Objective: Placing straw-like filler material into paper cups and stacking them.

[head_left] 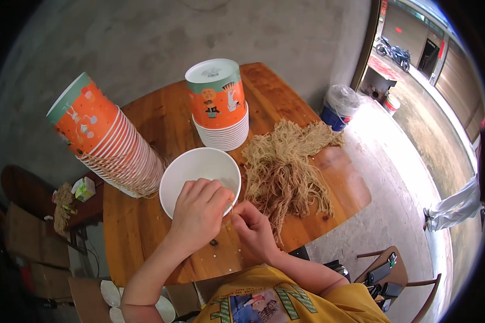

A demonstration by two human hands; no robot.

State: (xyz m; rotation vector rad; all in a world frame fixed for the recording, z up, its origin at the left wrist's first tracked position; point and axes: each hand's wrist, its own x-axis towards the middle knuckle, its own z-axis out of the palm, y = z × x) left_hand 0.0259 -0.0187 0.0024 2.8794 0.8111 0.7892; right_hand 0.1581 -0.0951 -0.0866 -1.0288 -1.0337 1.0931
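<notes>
Nearest, above the yellow shirt point(312, 302), two bare hands work at the front of the wooden tabletop point(145, 253). The left hand point(198, 207) reaches over a white bowl point(184, 171) and grips its near right rim, fingers bent. The right hand point(253, 229) has thumb and fingertips pinched together just beside that rim; whether a strand lies between them is too small to tell. The bowl stands mouth up near the middle of the tabletop.

To the right of the bowl, a tangled heap of tan strands point(288, 167) spreads toward the edge, darker at its near end. To the left, a tall stack of orange-and-green paper tubs point(86, 126), bottoms up, slants in view, with strands across its lower side. Behind the bowl stands a shorter upturned stack point(218, 105).

Beyond the tabletop, a blue bucket point(335, 117) with clear plastic on top sits by the doorway; outside, farthest off, stands a motorcycle point(396, 55).
</notes>
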